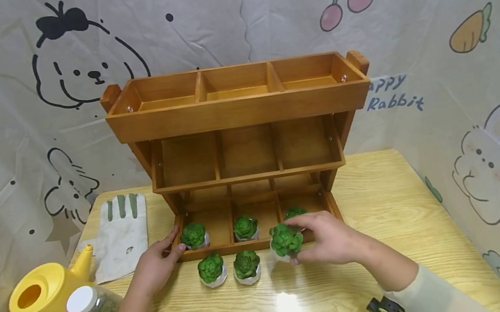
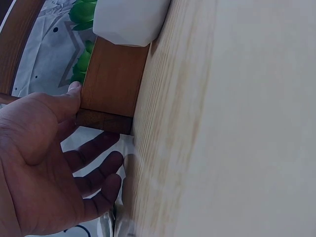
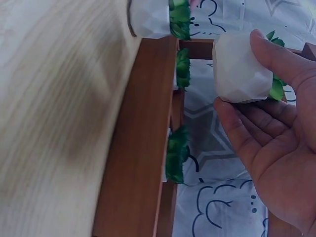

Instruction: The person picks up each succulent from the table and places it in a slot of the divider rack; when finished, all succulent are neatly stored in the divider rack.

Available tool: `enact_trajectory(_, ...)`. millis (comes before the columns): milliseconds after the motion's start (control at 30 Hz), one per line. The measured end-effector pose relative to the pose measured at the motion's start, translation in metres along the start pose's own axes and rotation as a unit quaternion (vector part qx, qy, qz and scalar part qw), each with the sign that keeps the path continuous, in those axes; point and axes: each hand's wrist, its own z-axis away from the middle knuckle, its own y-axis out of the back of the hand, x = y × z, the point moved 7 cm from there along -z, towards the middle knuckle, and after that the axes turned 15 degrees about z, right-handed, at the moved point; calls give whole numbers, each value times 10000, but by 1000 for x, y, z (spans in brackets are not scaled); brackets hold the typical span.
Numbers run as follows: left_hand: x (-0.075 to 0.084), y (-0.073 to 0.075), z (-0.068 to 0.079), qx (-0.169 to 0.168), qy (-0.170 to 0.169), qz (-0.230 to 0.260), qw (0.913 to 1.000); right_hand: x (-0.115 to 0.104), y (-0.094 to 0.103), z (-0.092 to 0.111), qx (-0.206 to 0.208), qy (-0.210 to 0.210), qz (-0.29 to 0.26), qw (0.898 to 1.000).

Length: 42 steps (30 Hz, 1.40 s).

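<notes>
A tiered wooden shelf (image 1: 239,113) with compartments stands on the table. My right hand (image 1: 329,238) holds a potted succulent (image 1: 286,239) in front of the bottom tier; in the right wrist view, thumb and fingers grip its white faceted pot (image 3: 239,69). My left hand (image 1: 157,265) touches the bottom tier's left front corner, thumb on the wood (image 2: 113,79) and the other fingers spread beside it. The bottom tier bears one succulent per compartment: left (image 1: 194,235), middle (image 1: 245,227) and right (image 1: 294,213), the last partly hidden. Two more succulents, one left (image 1: 212,269) and one right (image 1: 247,266), stand on the table in front.
At the left stand a yellow watering can (image 1: 50,295) and a clear jar with a white lid (image 1: 93,306). Behind them lies a white glove with green fingertips (image 1: 123,236). A printed cloth (image 1: 222,17) hangs behind and beside the table (image 1: 379,202).
</notes>
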Motion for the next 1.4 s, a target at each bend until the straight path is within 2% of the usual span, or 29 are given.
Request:
enact_trajectory(567,1,0,0,12,1,18,10000,-11,33,-8,203,32,186,9996)
enact_trajectory(1033,3,1,1,59,-33,49,10000,-13,69,-15,514,-104,234,9983)
enact_trajectory(1400,2,1,1,53,-41,35,10000,-14,92,-20,639,-181,-313,9973)
